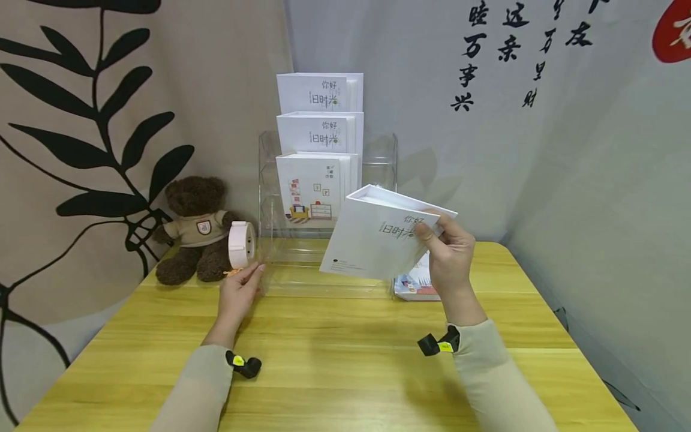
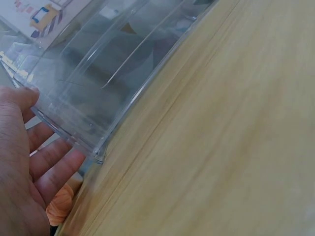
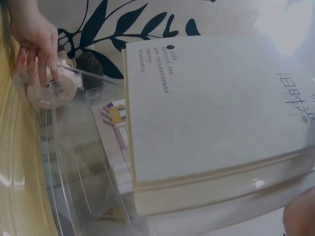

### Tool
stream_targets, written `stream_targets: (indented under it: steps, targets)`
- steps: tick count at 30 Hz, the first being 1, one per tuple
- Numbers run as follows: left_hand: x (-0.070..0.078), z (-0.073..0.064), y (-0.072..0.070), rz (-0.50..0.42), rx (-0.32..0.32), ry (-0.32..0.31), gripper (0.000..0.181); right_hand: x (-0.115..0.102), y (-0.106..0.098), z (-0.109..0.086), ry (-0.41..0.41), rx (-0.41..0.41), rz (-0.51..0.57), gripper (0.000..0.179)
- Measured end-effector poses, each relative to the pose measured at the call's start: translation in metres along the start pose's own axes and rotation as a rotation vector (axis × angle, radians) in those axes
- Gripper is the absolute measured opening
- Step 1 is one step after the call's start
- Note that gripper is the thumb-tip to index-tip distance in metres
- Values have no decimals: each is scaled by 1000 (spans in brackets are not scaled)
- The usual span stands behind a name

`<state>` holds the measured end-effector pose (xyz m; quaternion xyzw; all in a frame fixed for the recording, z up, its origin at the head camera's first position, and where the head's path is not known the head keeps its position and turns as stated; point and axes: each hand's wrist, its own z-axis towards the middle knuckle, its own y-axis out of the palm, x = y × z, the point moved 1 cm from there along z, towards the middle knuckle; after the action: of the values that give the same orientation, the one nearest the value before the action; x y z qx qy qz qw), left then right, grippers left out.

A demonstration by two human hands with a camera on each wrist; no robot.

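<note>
In the head view my right hand (image 1: pixel 453 252) grips a white album (image 1: pixel 378 234) by its right edge, thumb on the printed front. The album is tilted in the air in front of a clear stepped rack (image 1: pixel 329 288). Its lower cover (image 3: pixel 206 108) fills much of the right wrist view. My left hand (image 1: pixel 237 300) touches the rack's left front corner; in the left wrist view the fingers (image 2: pixel 59 164) lie fairly straight along its side. Three more albums stand in the rack: two plain white ones (image 1: pixel 313 96) (image 1: pixel 313 133) behind, and one with a furniture drawing (image 1: pixel 310 192) in front.
A brown teddy bear (image 1: pixel 197 234) sits left of the rack, with a round pink object (image 1: pixel 241 245) beside it. At the rack's right, a colourful book or box (image 1: pixel 418 282) lies partly hidden behind the held album and right hand. The wooden table (image 1: pixel 335 372) ends near the curtains.
</note>
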<state>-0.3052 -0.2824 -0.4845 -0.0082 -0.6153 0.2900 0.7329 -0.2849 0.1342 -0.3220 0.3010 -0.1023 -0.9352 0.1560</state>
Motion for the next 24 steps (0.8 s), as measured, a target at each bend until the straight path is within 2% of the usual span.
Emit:
stream_targets:
  steps: [11, 22, 24]
  targets:
    - [1, -2, 0, -15, -3, -2, 51, -2, -24, 0, 12, 41, -30, 18]
    - [1, -2, 0, -7, -7, 21, 52, -7, -47, -3, 30, 36, -45, 21]
    - [2, -2, 0, -7, -13, 17, 52, -9, -51, -4, 31, 42, -74, 22]
